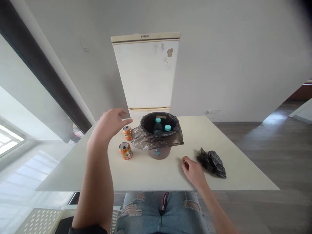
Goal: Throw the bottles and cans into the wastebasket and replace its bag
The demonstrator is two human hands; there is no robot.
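Note:
My left hand [110, 123] hovers above the left part of the table with its fingers apart and nothing in them. Just below its fingertips stands an orange drink can [127, 133]; a second orange can [125, 151] is upright nearer to me. In the middle is a small trash bin [159, 153] lined with a black plastic bag [158, 142] folded over its rim. Two bottles with teal caps, one bottle [158, 126] and another bottle [167, 128], stick up inside. My right hand [193, 169] rests on the table with curled fingers, right of the bin; I see nothing in it.
A crumpled black plastic bag [212, 163] lies on the white table [243, 172], right of my right hand. Behind the table a white refrigerator [147, 71] stands against the wall. A wall socket [213, 111] is at the back right, and a bright window at the far left.

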